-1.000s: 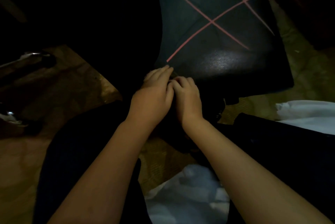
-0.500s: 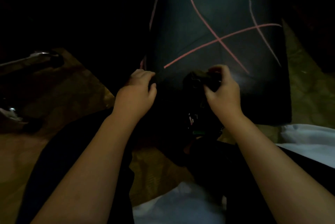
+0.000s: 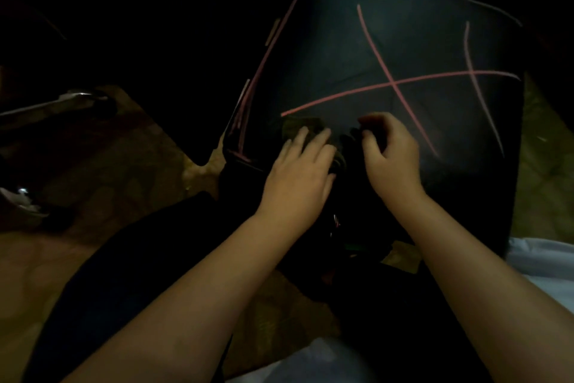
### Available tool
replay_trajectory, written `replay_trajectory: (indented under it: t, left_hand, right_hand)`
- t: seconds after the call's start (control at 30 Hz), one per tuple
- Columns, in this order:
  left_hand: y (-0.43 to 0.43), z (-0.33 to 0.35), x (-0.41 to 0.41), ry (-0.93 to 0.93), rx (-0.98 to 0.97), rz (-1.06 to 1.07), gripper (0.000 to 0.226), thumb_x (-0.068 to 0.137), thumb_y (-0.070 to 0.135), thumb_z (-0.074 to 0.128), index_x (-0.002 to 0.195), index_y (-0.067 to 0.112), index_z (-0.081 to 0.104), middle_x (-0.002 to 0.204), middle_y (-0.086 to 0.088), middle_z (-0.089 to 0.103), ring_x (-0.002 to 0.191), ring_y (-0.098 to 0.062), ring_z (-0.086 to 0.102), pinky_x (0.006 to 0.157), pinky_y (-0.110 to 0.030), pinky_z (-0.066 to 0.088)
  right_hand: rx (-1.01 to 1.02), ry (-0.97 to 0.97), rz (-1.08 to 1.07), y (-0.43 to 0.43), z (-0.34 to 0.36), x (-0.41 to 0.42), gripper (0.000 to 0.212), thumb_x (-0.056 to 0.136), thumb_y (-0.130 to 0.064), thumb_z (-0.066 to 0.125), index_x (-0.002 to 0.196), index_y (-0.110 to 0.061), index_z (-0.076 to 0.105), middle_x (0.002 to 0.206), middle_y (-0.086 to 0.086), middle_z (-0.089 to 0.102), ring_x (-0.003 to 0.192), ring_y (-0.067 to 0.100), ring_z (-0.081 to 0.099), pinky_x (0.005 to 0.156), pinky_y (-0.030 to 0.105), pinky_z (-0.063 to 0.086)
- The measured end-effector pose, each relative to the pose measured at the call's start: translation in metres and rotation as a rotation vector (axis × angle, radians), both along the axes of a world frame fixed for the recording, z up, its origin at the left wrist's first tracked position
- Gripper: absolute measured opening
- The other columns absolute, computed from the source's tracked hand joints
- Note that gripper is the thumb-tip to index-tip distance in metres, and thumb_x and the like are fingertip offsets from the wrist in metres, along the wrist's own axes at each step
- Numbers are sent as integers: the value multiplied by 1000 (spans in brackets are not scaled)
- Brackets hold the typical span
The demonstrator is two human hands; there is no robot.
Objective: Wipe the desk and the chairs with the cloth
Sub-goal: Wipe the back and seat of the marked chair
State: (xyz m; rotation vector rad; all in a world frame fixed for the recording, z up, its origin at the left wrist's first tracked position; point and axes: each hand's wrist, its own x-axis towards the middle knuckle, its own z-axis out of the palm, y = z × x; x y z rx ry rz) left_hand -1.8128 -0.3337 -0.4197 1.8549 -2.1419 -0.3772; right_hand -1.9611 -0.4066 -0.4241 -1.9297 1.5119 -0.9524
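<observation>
A black padded chair seat (image 3: 388, 50) with pink chalk lines crossing it fills the upper right of the dim head view. A dark, olive-tinted cloth (image 3: 298, 128) lies bunched on the seat's near left part. My left hand (image 3: 299, 174) rests flat on the cloth with its fingers stretched out over it. My right hand (image 3: 389, 154) sits just to the right, fingers curled and pinching the cloth's dark right end. Part of the cloth is hidden under both hands.
A brown patterned floor (image 3: 93, 184) spreads to the left, with a shiny metal chair leg (image 3: 52, 104) lying across it. My dark trouser legs (image 3: 124, 274) and a white garment (image 3: 546, 261) fill the bottom. The far background is black.
My left hand moved from the seat's left edge onto the cloth. My right hand carried the cloth to the left on the seat. The camera moved closer to the seat.
</observation>
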Motion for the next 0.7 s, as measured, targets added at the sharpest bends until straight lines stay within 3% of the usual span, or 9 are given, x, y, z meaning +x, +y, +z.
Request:
replay_trajectory:
  t: [0.07, 0.2, 0.37, 0.47, 0.57, 0.7]
  left_hand:
    - [-2, -2, -2, 39, -90, 15, 26, 79, 11, 66, 103, 5, 65, 129, -15, 61, 122, -38, 54, 102, -49, 45]
    - [-12, 10, 22, 94, -114, 119, 32, 67, -2, 67, 97, 7, 66, 118, -15, 60, 99, -39, 57, 76, -47, 55]
    - [2, 14, 73, 59, -157, 403, 35, 76, -1, 67, 110, 10, 66, 138, -14, 49, 109, -37, 57, 90, -44, 50]
    - [23, -7, 63, 35, -82, 425, 34, 85, 9, 65, 119, 10, 62, 146, -18, 41, 120, -41, 52, 97, -47, 46]
    - [37, -21, 49, 84, -123, 397, 32, 90, 28, 60, 114, 7, 64, 142, -22, 45, 127, -38, 48, 105, -43, 38]
    - [40, -27, 46, 165, -215, 309, 16, 86, 16, 66, 96, 3, 66, 125, -18, 57, 116, -32, 57, 92, -46, 53]
  right_hand:
    - [-54, 97, 1, 1, -14, 0, 21, 85, -8, 52, 100, -4, 66, 103, 10, 63, 98, 25, 60, 87, 13, 37]
    - [-150, 207, 10, 4, -29, 2, 21, 84, -10, 51, 96, -3, 66, 108, 17, 60, 102, 31, 56, 91, 26, 39]
    - [-208, 248, -10, 10, -31, 4, 26, 79, -12, 49, 97, -1, 64, 110, 20, 60, 104, 29, 50, 92, 29, 39]
    - [-208, 255, -19, 10, -32, 5, 27, 79, -13, 47, 97, -1, 63, 110, 20, 59, 104, 29, 49, 90, 30, 39]
    - [-201, 262, -29, 11, -33, 6, 28, 79, -13, 46, 98, 0, 63, 111, 21, 59, 104, 30, 49, 90, 31, 39]
    - [-193, 267, -25, 11, -34, 5, 28, 79, -12, 47, 99, 0, 63, 112, 21, 59, 105, 29, 48, 88, 31, 39]
